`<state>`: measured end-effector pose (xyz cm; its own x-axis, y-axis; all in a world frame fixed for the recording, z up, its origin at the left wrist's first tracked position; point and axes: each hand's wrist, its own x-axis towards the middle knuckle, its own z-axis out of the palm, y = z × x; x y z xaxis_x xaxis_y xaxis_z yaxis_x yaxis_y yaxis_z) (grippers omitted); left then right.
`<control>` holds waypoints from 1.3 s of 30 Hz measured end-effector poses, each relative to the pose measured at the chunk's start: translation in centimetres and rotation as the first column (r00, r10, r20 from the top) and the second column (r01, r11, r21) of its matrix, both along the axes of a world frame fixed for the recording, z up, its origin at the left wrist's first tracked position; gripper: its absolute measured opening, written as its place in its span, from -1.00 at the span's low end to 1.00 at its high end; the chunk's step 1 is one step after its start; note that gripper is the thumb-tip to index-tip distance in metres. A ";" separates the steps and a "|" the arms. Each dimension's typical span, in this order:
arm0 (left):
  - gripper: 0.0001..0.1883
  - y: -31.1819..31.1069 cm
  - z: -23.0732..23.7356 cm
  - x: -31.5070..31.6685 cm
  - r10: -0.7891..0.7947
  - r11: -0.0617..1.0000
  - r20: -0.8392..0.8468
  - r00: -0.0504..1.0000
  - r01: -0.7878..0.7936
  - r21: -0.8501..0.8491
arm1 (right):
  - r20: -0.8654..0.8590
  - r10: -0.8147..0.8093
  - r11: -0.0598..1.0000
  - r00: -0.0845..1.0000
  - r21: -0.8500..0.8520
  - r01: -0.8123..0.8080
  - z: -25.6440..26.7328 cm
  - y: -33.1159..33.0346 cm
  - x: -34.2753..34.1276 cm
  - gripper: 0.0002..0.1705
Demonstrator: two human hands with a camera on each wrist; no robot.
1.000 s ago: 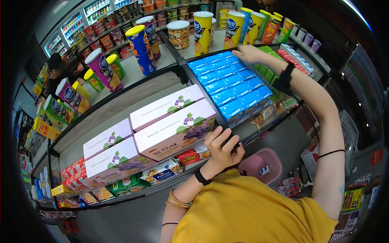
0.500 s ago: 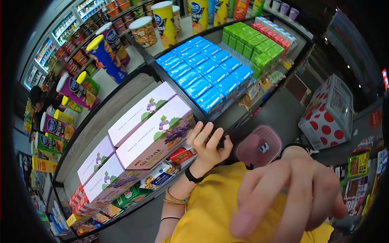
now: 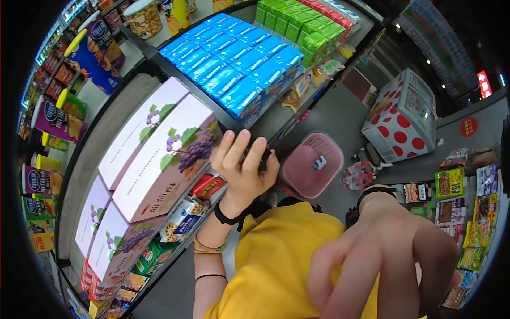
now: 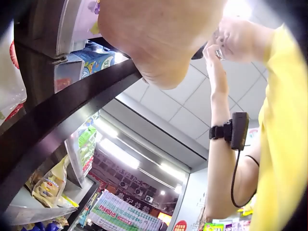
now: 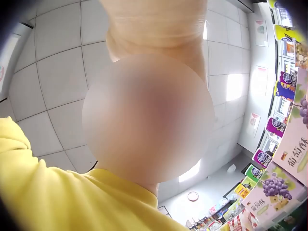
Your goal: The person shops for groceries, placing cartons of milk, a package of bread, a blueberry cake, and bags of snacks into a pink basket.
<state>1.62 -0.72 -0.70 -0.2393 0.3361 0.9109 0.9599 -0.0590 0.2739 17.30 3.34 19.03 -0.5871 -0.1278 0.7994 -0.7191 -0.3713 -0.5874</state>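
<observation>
My left hand [image 3: 244, 167] is beside the front corner of a pale grape pastry box [image 3: 159, 165], palm up, with fingers loosely bent and nothing in them. It also fills the top of the left wrist view, close to a dark shelf edge [image 4: 72, 113]. Raised close before the head camera is my right hand [image 3: 380, 255], large and blurred, its fingers relaxed and pointing downward. In the left wrist view the right hand [image 4: 216, 72] is up by the face, with no held thing showing. Rows of blue packs [image 3: 234, 58] sit past the pastry boxes.
Green boxes [image 3: 297, 24] stand behind the blue packs. A pink basket [image 3: 313, 167] is on the floor, near wrapped bottles [image 3: 358, 175] and a red-dotted freezer [image 3: 398, 119]. Snack bags [image 3: 451, 183] hang at the right. Chip cans [image 3: 93, 61] line the left shelf.
My right hand has left the far edge of the blue packs and come up before the head camera. The view has turned rightward. My left hand stays by the pastry box.
</observation>
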 end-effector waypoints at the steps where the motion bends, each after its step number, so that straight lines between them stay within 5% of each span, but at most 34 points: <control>1: -0.49 0.1 0.0 0.0 -0.001 1.000 0.005 1.000 0.001 0.007 | 0.011 -0.005 1.000 1.000 -0.007 0.005 0.0 0.0 0.4 -0.59; 8: -0.50 0.1 0.1 0.5 0.060 0.998 -0.009 0.998 -0.061 -0.018 | 0.207 -0.127 0.992 0.970 0.037 0.122 -1.7 3.0 2.8 -0.56; 11: -0.52 0.5 0.3 1.0 0.087 0.996 0.011 0.996 -0.087 0.003 | 0.502 -0.338 0.927 0.796 0.322 0.191 -5.1 7.1 5.3 -0.63; 15: -0.56 1.3 1.2 2.2 0.166 0.986 0.038 0.985 -0.167 0.025 | 0.470 -0.744 0.607 0.475 0.772 0.187 -19.4 11.1 10.7 -0.67; 17: -0.60 2.1 1.7 3.0 0.232 0.970 0.051 0.971 -0.235 0.069 | 0.284 -0.895 0.315 0.344 0.948 0.037 -29.5 13.3 17.1 -0.65; 19: -0.65 2.8 2.1 3.8 0.320 0.943 0.055 0.946 -0.324 0.078 | 0.283 -0.937 0.270 0.206 0.959 -0.088 -41.7 15.0 25.0 -0.66; 21: -0.72 3.6 2.5 4.3 0.371 0.917 0.048 0.927 -0.374 0.135 | 0.600 -0.794 0.599 0.097 0.800 -0.050 -47.8 16.2 31.8 -0.63; 24: -0.77 4.4 2.3 4.1 0.433 0.886 -0.021 0.901 -0.421 0.195 | 0.697 -0.708 0.706 -0.117 0.704 -0.075 -53.3 16.2 40.0 -0.62; 28: -0.83 4.6 2.0 3.5 0.476 0.868 -0.096 0.874 -0.448 0.215 | 0.601 -0.783 0.615 -0.163 0.786 -0.057 -62.7 15.3 48.0 -0.59; 31: -0.81 4.5 1.8 3.9 0.511 0.854 -0.064 0.857 -0.497 0.157 | 0.663 -0.688 0.703 -0.295 0.710 -0.044 -64.2 15.7 49.2 -0.56; 33: -0.81 4.7 1.5 3.8 0.488 0.863 -0.038 0.872 -0.475 0.172 | 0.556 -0.789 0.582 -0.262 0.812 -0.031 -66.0 15.6 49.7 -0.61; 39: -0.79 5.4 1.0 3.6 0.507 0.843 -0.047 0.861 -0.484 0.236 | 0.598 -0.628 0.648 -0.498 0.756 0.090 -69.5 15.9 50.3 -0.70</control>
<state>5.17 4.73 0.25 -0.2233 -0.0022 0.9748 0.8984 0.3875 0.2066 67.64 19.25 -50.43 -0.4086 0.6301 -0.6603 0.8313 -0.0416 -0.5542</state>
